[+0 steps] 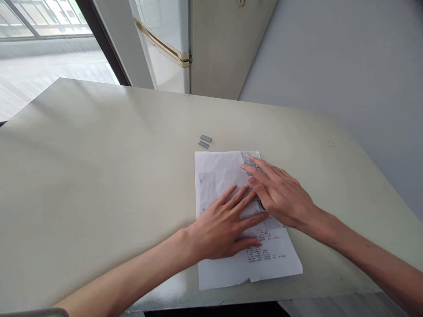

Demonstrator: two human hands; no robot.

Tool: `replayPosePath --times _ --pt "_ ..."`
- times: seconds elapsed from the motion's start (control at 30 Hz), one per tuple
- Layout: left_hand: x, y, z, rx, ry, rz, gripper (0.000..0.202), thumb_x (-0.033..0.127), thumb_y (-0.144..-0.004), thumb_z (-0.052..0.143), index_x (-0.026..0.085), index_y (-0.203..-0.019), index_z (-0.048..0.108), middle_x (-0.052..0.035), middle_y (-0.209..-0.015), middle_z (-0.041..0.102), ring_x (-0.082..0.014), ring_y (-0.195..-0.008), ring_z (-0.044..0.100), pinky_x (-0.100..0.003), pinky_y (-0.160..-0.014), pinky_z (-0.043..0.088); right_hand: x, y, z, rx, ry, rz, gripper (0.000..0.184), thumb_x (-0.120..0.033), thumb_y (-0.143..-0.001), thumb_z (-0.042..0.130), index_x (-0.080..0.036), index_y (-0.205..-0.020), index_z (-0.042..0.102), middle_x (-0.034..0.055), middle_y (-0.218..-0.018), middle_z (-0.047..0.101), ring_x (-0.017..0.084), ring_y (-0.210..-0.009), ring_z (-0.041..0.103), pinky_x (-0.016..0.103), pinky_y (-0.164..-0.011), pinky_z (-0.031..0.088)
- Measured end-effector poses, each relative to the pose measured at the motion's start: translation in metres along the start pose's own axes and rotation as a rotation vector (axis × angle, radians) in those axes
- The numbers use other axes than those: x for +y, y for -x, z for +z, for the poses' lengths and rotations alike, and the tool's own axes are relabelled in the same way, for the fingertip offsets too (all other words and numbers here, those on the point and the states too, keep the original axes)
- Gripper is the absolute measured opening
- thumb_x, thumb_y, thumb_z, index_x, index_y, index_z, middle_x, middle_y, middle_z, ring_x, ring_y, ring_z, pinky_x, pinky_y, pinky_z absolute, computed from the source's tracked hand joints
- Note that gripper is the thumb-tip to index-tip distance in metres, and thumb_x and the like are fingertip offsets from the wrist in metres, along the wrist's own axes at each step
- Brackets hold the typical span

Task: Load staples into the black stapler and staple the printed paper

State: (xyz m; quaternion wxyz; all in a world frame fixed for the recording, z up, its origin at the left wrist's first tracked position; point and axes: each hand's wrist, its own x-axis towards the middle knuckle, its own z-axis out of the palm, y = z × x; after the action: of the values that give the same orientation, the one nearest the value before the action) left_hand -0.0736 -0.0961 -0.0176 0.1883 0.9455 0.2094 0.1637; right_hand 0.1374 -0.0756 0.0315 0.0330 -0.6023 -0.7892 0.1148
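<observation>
Sheets of white paper lie on the table, seemingly layered or folded, with printed text at the right and a dark patterned strip along the upper right edge. My left hand presses flat on the middle of the paper, fingers spread. Over the right edge rests my right hand, its fingers stretched out across the patterned strip. A small dark thing peeks out under the right palm; I cannot make out what it is. Two short grey strips, like staple strips, lie just beyond the paper's top edge.
The pale table spreads out on both sides, its front edge close to me. Behind it stand a white fridge and a grey wall. A window is at the far left.
</observation>
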Motion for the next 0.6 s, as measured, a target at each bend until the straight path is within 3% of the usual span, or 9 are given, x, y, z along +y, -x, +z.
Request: replayPosePath --times 0.2,0.33,0.6 --pt "0.003 0.002 0.001 0.036 0.031 0.002 0.064 0.053 -0.107 0.054 0.022 -0.162 0.045 -0.0135 -0.173 0.031 -0.0344 -0.164 0.015 -0.055 -0.134 0.014 -0.006 0.002 0.017 0.15 0.207 -0.121 0.051 -0.041 -0.111 0.037 -0.027 -0.156 0.055 0.0125 -0.166 0.049 0.04 -0.15 0.048 0.063 -0.115 0.047" --pt "0.003 0.003 0.002 0.037 0.038 0.001 0.065 0.053 -0.107 0.054 0.022 -0.163 0.043 -0.0145 -0.174 0.03 -0.0356 -0.164 0.013 -0.057 -0.134 0.014 -0.005 0.001 0.021 0.184 0.205 -0.152 0.05 -0.039 -0.111 0.039 -0.024 -0.156 0.056 0.0151 -0.164 0.05 0.042 -0.146 0.052 0.064 -0.111 0.05" --pt "-0.005 0.006 -0.006 -0.041 0.058 -0.025 0.061 0.054 -0.108 0.053 0.025 -0.161 0.046 -0.0113 -0.177 0.015 -0.0334 -0.164 0.012 -0.055 -0.133 0.016 0.014 0.008 0.0 0.212 -0.263 -0.039 0.046 -0.044 -0.114 0.029 -0.035 -0.153 0.051 -0.0001 -0.16 0.057 0.026 -0.145 0.056 0.05 -0.113 0.053"
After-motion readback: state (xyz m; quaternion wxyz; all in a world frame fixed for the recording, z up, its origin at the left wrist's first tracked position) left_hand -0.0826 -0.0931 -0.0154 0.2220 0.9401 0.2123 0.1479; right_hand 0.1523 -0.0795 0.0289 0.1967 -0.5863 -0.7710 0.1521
